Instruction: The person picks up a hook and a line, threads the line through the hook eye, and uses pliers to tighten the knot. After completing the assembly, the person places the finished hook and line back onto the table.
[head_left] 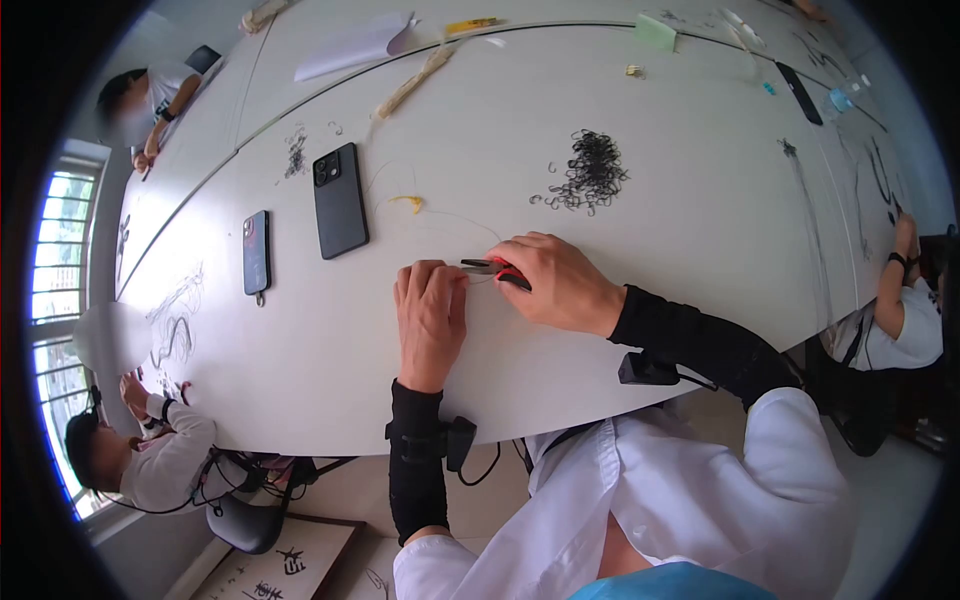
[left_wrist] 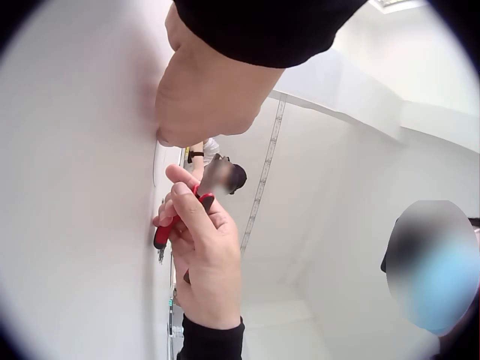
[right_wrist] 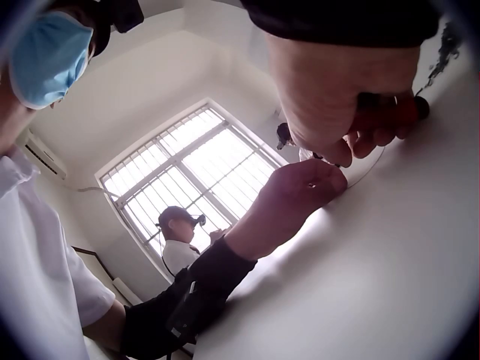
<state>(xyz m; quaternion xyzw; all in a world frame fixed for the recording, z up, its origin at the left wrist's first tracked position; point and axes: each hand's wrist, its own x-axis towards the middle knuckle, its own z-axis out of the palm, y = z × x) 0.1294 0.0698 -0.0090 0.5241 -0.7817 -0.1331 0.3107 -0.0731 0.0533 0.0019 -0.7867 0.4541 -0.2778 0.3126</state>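
Note:
My right hand (head_left: 568, 285) grips a pair of pliers (head_left: 513, 277) with red and black handles, their dark nose pointing at my left fingertips. Between thumb and fingers, my left hand (head_left: 430, 315) pinches a thin strand close to the plier tips. In the right wrist view, a stretch of the strand (right_wrist: 369, 174) curves out from the left fingertips (right_wrist: 335, 178) along the table. On the table beyond my hands lies a small yellow piece (head_left: 412, 204), with fine line looping around it. The pinched end is hidden behind the left fingers.
A pile of small black hooks (head_left: 595, 165) lies ahead on the white table (head_left: 450, 130). Two phones are to the left, a larger one (head_left: 341, 205) and a smaller one (head_left: 257, 252). A tan bundle (head_left: 415, 82) lies farther back. Other people sit around the table.

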